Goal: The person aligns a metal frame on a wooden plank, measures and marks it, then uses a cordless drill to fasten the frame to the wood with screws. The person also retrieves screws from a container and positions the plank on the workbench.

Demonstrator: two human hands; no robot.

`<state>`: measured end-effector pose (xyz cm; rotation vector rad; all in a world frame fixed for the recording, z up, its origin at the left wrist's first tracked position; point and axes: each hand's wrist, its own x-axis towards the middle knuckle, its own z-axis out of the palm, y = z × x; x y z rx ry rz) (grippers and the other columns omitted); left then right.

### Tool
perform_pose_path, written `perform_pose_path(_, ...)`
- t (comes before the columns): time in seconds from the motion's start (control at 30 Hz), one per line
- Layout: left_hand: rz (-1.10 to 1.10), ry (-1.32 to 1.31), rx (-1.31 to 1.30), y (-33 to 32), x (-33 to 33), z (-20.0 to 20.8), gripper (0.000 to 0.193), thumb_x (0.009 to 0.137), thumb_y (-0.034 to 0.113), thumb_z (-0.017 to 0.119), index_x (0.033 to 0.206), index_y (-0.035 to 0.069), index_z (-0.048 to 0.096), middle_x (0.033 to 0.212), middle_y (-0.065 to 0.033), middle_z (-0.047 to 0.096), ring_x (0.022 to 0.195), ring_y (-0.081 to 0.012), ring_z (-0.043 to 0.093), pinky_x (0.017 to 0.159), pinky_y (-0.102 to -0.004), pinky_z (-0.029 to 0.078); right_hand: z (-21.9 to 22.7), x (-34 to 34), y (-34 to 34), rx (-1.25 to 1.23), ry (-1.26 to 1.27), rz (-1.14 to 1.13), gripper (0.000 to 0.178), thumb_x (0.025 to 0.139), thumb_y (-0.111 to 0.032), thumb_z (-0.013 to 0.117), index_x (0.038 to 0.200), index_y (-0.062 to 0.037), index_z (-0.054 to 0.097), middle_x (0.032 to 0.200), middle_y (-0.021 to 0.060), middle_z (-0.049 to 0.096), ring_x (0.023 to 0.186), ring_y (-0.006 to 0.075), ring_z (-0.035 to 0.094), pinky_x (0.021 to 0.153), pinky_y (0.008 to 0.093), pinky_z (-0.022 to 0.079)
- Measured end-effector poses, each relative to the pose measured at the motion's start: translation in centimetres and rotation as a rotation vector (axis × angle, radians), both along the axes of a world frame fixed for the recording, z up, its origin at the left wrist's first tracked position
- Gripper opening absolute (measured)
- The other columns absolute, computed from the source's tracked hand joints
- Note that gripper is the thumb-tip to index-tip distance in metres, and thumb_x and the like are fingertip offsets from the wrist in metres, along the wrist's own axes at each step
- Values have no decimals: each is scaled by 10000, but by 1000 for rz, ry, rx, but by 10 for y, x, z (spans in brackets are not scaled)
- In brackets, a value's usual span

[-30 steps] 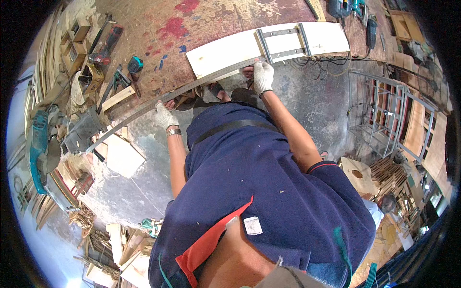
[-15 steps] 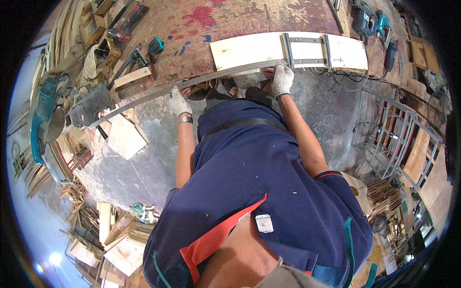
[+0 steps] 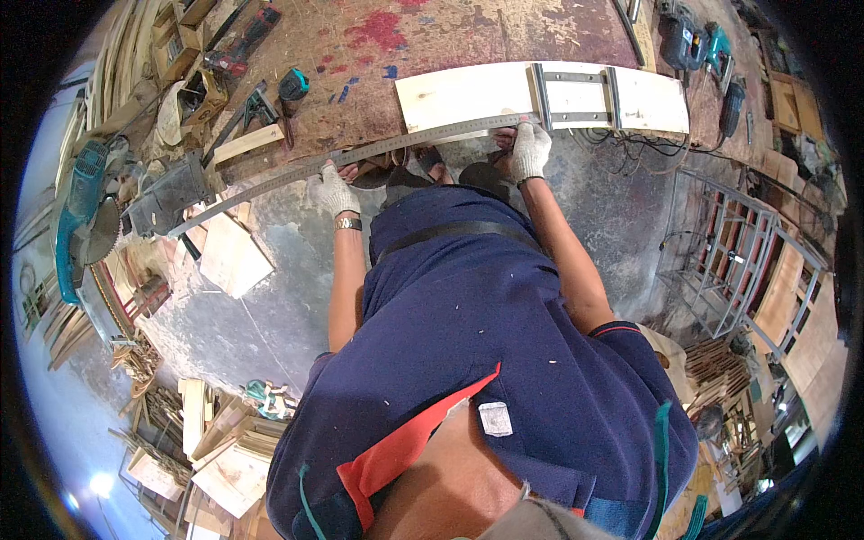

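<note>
The left hand (image 3: 335, 189) and right hand (image 3: 531, 151) grip a long metal ruler (image 3: 396, 142) running left to right before them; the right is nearer the pale board (image 3: 468, 94) on the table (image 3: 486, 34), though ruler-board contact is hard to tell.

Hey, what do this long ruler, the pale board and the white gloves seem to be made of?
The long ruler: probably bare metal, going by its thin, dull grey strip with fine markings.
The pale board: likely wood, light and seemingly unpainted, with a small darker mark near one end.
The white gloves: apparently knitted fabric, matte and soft-looking; the fibre can't be told.
</note>
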<state>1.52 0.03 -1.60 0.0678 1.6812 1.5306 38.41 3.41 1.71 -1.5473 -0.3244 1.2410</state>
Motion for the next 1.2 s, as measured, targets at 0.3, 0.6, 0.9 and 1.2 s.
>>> perform_pose_path(0.3, -36, -23, 10, 0, -4, -2, 282, 969, 116, 603, 1100, -68, 434, 835, -197, 643, 628, -317, 705, 511, -367, 608, 1, -2, 0, -53, -22, -13, 404, 1032, -307, 517, 919, 67, 615, 731, 198, 708, 574, 278, 700, 515, 358, 577)
perform_pose_path(0.6, -32, -50, -31, 0, -2, 6, 295, 970, 140, 610, 1103, -63, 441, 866, -209, 637, 632, -314, 703, 525, -365, 604, 2, -2, 1, -62, -2, -12, 373, 1033, -287, 512, 936, 59, 612, 712, 182, 706, 554, 260, 692, 481, 338, 559)
perform_pose_path(0.9, -13, -15, 32, 1, -3, 0, 275, 961, 116, 624, 1017, -61, 421, 834, -187, 613, 623, -327, 698, 507, -379, 611, 8, -4, 2, -50, 9, -17, 360, 1025, -257, 506, 979, 78, 628, 733, 184, 708, 558, 274, 697, 499, 354, 583)
perform_pose_path(1.2, -51, -31, 26, 1, -2, 4, 278, 975, 96, 594, 1085, -77, 406, 880, -200, 617, 630, -331, 699, 527, -386, 615, 2, -2, 1, -24, 1, -19, 379, 1021, -279, 515, 951, 78, 620, 713, 192, 702, 553, 273, 695, 495, 350, 578)
